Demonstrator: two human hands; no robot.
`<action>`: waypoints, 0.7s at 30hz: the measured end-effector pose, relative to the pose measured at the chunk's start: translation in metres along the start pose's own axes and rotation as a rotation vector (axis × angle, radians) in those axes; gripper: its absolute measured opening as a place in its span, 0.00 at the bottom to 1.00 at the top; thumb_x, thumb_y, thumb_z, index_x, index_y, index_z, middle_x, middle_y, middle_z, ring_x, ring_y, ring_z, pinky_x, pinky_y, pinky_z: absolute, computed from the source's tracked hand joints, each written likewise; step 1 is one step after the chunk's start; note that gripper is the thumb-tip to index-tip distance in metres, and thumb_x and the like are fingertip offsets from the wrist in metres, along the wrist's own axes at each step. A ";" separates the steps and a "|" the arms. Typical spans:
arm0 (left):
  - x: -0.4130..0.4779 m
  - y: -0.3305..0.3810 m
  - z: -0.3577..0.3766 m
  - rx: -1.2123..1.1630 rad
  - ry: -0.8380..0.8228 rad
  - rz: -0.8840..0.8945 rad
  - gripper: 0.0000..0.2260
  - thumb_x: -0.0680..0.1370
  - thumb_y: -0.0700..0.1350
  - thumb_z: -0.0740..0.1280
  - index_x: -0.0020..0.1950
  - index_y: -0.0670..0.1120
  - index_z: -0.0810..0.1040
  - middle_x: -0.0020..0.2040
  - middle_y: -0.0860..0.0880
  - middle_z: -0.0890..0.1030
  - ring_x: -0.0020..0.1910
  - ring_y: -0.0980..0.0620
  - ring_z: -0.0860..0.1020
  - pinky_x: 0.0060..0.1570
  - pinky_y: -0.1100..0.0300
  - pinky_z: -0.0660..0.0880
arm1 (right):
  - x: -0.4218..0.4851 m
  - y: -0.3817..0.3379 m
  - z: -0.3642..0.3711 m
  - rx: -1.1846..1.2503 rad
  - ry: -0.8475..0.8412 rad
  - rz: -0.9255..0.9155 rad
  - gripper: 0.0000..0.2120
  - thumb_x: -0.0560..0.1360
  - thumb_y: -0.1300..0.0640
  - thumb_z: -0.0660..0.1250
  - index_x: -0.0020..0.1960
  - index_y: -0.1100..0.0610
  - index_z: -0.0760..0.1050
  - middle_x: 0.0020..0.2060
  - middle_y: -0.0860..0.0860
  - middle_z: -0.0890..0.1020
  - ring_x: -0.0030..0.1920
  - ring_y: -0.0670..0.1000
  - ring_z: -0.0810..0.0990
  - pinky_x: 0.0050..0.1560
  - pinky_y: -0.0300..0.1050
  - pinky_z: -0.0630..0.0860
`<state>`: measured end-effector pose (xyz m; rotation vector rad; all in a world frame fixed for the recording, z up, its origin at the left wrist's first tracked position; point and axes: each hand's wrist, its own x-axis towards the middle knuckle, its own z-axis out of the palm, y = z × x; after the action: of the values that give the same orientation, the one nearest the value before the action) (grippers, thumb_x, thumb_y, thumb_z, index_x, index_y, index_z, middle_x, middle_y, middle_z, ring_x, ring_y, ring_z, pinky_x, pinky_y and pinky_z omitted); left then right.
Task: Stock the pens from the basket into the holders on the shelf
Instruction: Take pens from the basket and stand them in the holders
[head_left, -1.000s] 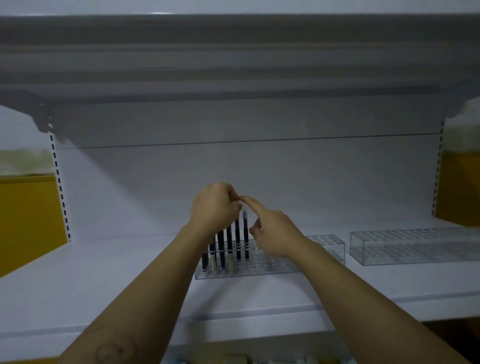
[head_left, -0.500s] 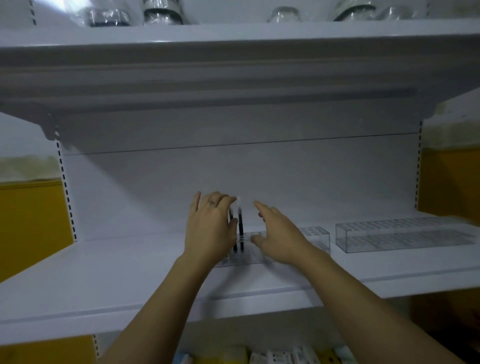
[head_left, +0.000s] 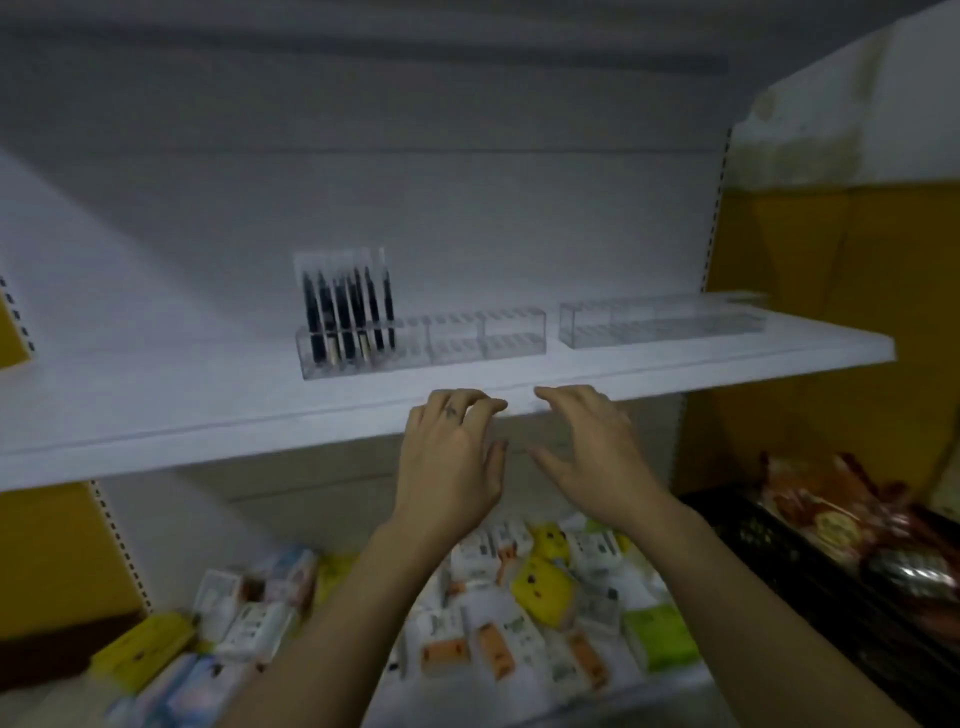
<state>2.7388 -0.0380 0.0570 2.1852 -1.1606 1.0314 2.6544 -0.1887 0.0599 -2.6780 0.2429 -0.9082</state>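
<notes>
Pens (head_left: 348, 317), dark and upright, stand packed together in the left end of a clear holder (head_left: 511, 332) left of centre in the frame; the rest of that holder's slots look bare. A second clear holder (head_left: 660, 319) sits just to its right, apart from it. Both rest on a white shelf (head_left: 156, 410).

At the middle of the frame the left hand (head_left: 449, 457) and the right hand (head_left: 592, 452) hang side by side in front of the shelf's front edge, near each other and not touching. Both are empty. The left fingers (head_left: 467, 402) are loosely bent, and the right fingers (head_left: 566, 397) are spread and relaxed.

Along the bottom, small boxes (head_left: 519, 597) in white, yellow and green lie jumbled on a lower shelf. At lower right a dark basket (head_left: 779, 561) holds reddish packets (head_left: 831, 493); motion blur hides their detail.
</notes>
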 end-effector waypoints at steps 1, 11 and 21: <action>-0.013 0.009 0.007 -0.006 -0.046 0.001 0.14 0.74 0.48 0.70 0.59 0.47 0.79 0.54 0.48 0.79 0.54 0.44 0.75 0.50 0.52 0.70 | -0.016 0.009 0.004 -0.012 -0.025 0.029 0.28 0.76 0.49 0.67 0.74 0.50 0.63 0.68 0.49 0.68 0.68 0.51 0.66 0.67 0.45 0.58; -0.140 0.054 0.098 -0.064 -0.626 -0.125 0.23 0.77 0.58 0.62 0.70 0.51 0.68 0.66 0.50 0.72 0.67 0.48 0.68 0.63 0.53 0.64 | -0.143 0.087 0.075 -0.111 -0.416 0.348 0.30 0.76 0.46 0.67 0.74 0.51 0.62 0.69 0.52 0.68 0.68 0.55 0.68 0.66 0.50 0.67; -0.261 0.054 0.189 -0.121 -1.156 -0.306 0.23 0.76 0.63 0.61 0.62 0.49 0.73 0.61 0.47 0.76 0.60 0.46 0.73 0.58 0.51 0.69 | -0.265 0.152 0.178 0.051 -0.964 0.657 0.12 0.80 0.51 0.61 0.59 0.56 0.75 0.55 0.53 0.76 0.56 0.55 0.76 0.64 0.50 0.72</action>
<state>2.6745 -0.0654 -0.2620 2.7449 -1.1486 -0.5439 2.5464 -0.2238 -0.2750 -2.3862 0.7577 0.5489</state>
